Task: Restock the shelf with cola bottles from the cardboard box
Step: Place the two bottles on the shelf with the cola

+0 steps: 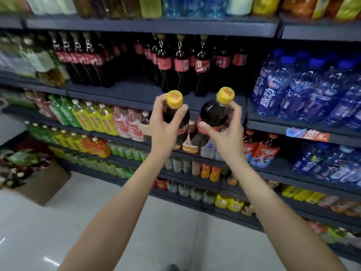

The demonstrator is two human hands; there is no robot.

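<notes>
We hold one cola bottle in each hand, lifted in front of the shelving and not yet set down. Our left hand (166, 122) curls round the upper body of the left bottle (175, 114), thumb across the front just under its yellow cap; our right hand (224, 132) wraps the shoulder of the right bottle (214, 114) the same way. Both look full of dark liquid, so we judge them fairly heavy for a one-handed hold, with stiff but smooth plastic that may slip near the neck; a grasp lower down, around the red label band, would likely carry the weight better than fingertips near the cap. Beyond the bottles, the cola shelf (136, 90) shows a bare stretch along its front edge between two groups of standing cola bottles (181, 65), which looks the likely place for ours. Off at the left edge on the floor stands a cardboard box (45, 184), blurred.
</notes>
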